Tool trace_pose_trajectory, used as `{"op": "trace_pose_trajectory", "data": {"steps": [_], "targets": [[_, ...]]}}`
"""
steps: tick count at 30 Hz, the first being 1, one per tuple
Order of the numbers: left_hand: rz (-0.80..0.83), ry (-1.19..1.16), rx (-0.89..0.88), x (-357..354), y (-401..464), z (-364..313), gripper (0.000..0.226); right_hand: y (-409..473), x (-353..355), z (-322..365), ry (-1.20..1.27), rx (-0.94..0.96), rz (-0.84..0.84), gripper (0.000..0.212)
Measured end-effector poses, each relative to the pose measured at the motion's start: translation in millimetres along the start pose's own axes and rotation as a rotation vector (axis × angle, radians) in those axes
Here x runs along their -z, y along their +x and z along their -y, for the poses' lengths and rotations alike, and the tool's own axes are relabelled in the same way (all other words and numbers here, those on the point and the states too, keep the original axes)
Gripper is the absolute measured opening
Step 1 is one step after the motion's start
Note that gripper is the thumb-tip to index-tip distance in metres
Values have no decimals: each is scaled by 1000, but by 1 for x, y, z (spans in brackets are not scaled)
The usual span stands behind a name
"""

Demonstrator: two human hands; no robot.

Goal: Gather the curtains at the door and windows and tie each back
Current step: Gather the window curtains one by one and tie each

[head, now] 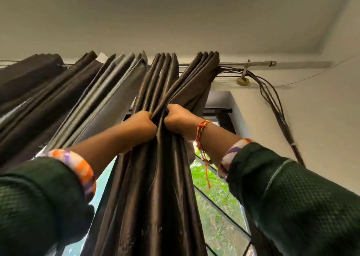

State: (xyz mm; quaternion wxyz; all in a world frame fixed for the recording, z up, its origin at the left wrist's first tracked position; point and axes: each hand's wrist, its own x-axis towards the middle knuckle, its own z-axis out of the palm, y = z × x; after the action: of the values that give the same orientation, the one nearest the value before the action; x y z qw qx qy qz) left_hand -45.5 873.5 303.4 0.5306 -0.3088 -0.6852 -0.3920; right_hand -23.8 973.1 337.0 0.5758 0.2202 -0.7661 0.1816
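While raised high, left hand [143,124] and right hand [178,119] grip dark curtain [155,177].

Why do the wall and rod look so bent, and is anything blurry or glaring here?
Head view: the wide-angle lens bows the curtain rod and ceiling edges; daylight through the window backlights the dark curtain, whose folds show a soft sheen; the cables at right smear slightly; both hands look sharp.

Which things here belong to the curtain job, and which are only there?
Job: dark curtain, left hand, right hand, curtain rod.
Only there: cables, window, thread bracelet.
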Motion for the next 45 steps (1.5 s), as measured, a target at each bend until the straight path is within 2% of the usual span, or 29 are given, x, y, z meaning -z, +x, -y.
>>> {"op": "trace_pose_trajectory", "data": {"steps": [5,10,14,16,22,25,29,34,38,40,45], "targets": [[12,114,-53,1,-5,8,32,-2,-19,11,-44,-6,28,30],[65,155,-77,-35,-16,-11,38,-18,4,-20,-148,-10,30,31],[97,77,-102,-75,-30,-54,66,-32,39,-56,-118,6,34,29],[117,55,-125,-97,-34,-80,70,-42,66,-75,-100,5,42,28],[106,-62,-150,-162,-28,-182,52,-81,184,-137,62,-57,113,39],[88,-135,-143,-188,-25,-238,40,-93,244,-153,10,-101,110,41],[102,-274,-134,-211,-17,-295,38,-97,308,-163,7,-95,138,45],[148,-331,-173,-232,-15,-348,37,-107,365,-178,51,-210,129,51],[154,-284,-154,-245,-20,-352,39,-113,367,-189,1,-218,88,53],[132,-230,-124,-246,-19,-340,45,-113,350,-186,-42,-196,81,52],[106,-160,-90,-241,-27,-290,58,-114,298,-188,43,-119,112,50]]}}
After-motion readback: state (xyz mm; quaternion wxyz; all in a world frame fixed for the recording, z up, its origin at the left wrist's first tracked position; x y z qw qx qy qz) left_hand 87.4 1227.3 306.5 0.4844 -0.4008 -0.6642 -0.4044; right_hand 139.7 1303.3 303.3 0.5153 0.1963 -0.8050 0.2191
